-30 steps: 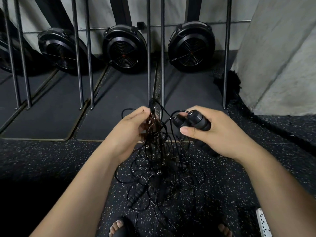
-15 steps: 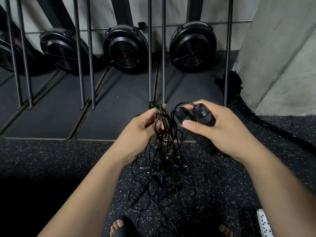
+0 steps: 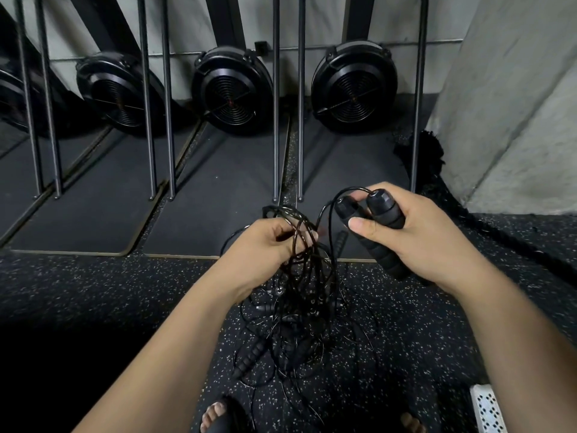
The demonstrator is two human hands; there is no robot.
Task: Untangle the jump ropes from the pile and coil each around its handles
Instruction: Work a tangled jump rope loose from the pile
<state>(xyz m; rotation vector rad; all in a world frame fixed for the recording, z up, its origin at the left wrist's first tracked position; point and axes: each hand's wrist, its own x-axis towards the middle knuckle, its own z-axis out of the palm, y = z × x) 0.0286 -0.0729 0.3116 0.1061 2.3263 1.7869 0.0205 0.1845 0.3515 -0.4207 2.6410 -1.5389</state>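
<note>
On the speckled floor lies the tangled pile of jump ropes, its top strands raised. The left grip is curled round a bunch of cords above it. The right grip is clamped on two foam handles, side by side, long axes slanting, cord ends pointing up and away.

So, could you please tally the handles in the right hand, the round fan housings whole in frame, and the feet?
Handles gripped by the right hand: 2
Round fan housings whole in frame: 3
Feet: 2
Total: 7
</note>
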